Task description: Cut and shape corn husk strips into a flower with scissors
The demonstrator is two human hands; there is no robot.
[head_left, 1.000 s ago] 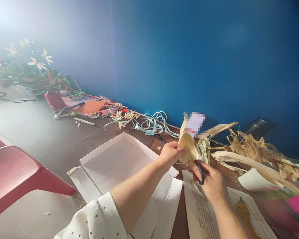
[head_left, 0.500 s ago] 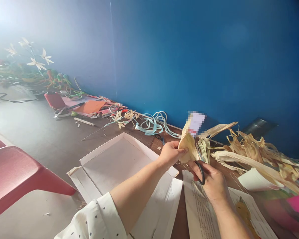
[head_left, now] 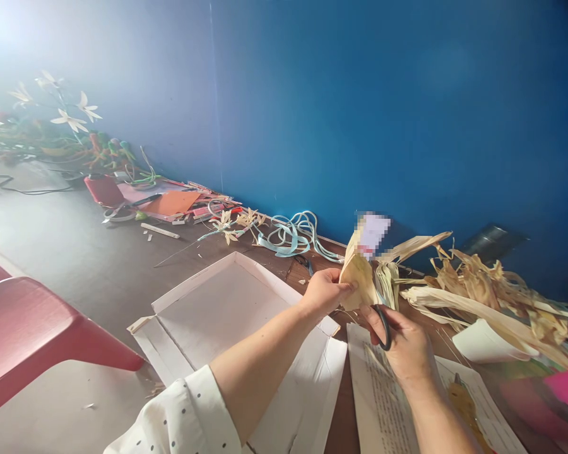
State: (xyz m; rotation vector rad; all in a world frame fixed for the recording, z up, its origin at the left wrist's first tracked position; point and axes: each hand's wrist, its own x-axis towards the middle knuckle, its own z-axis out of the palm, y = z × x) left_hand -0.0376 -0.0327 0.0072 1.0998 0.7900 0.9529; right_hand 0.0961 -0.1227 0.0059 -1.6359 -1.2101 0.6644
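My left hand (head_left: pixel 322 291) pinches a pale dried corn husk leaf (head_left: pixel 357 272) and holds it upright above the table. My right hand (head_left: pixel 404 345) grips black-handled scissors (head_left: pixel 382 323), with fingers through the loops; the blades reach up into the lower edge of the husk. Both hands are close together over a printed sheet of paper (head_left: pixel 388 403).
An open white cardboard box (head_left: pixel 218 309) lies flat to the left. A heap of dried husks (head_left: pixel 483 293) and a white cup (head_left: pixel 480 343) lie right. Light blue ribbon (head_left: pixel 288 234), husk flowers (head_left: pixel 231 224) and craft scraps line the blue wall. A red plastic chair (head_left: pixel 33 334) stands left.
The husk and both hands have shifted only very slightly; otherwise none.
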